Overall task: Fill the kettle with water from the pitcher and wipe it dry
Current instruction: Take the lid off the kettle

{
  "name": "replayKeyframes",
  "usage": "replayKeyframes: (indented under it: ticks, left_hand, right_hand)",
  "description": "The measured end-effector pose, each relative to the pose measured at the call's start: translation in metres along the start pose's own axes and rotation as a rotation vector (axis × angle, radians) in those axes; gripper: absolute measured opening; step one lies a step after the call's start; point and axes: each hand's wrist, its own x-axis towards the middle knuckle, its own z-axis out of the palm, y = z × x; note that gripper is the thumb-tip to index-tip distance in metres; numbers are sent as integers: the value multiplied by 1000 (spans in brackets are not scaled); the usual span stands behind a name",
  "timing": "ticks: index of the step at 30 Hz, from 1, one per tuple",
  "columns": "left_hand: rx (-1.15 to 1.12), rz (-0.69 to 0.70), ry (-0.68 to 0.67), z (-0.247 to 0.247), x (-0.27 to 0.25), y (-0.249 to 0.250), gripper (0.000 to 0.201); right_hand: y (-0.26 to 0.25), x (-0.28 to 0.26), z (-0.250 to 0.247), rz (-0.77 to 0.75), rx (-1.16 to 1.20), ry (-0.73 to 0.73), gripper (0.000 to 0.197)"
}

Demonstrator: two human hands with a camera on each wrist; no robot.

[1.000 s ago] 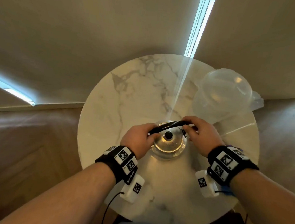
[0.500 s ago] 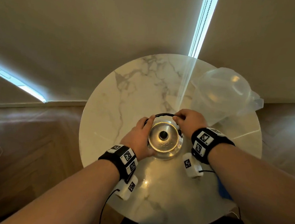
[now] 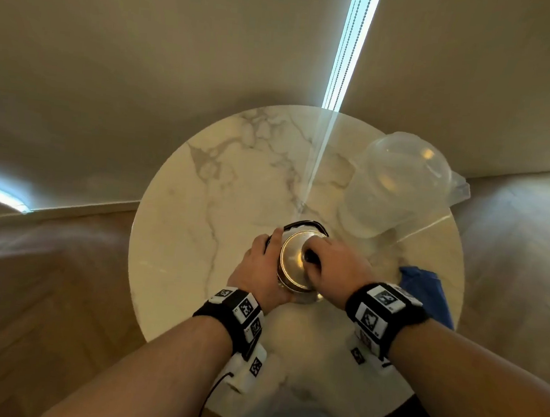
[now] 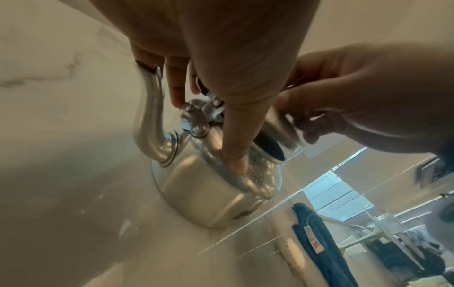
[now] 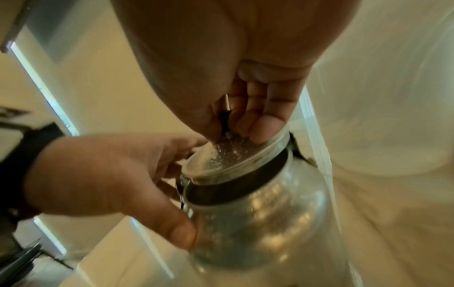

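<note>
A steel kettle (image 3: 293, 288) stands on the round marble table (image 3: 223, 177). Its black handle (image 3: 305, 226) lies folded back. My left hand (image 3: 263, 264) grips the kettle's left side, with the thumb on its shoulder (image 4: 236, 139) and the fingers near the handle hinge beside the spout (image 4: 150, 108). With my right hand (image 3: 328, 263) I pinch the black knob (image 5: 224, 118) of the lid (image 5: 233, 155). The lid sits tilted and raised off the dark opening (image 5: 236, 186). A clear plastic pitcher (image 3: 398, 186) holding water stands at the back right.
A blue cloth (image 3: 425, 294) lies at the table's right edge, right of my right wrist. Bare marble stretches to the left of and behind the kettle. The table edge is close in front of me, with wooden floor all round.
My right hand has let go of the handle, which now lies folded back, and has taken the lid knob. The lid has come up off the opening. My left hand stays on the kettle.
</note>
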Motion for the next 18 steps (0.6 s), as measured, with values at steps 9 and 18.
replayKeyframes:
  ticks: [9,18]
  left_hand:
    - [67,36,3,0,1,-8,144]
    - [17,31,69,5,-4,-10,141]
  right_hand:
    - [34,-75,-6,178,-10,57,14]
    - [56,-117,78,248,-107,-313,17]
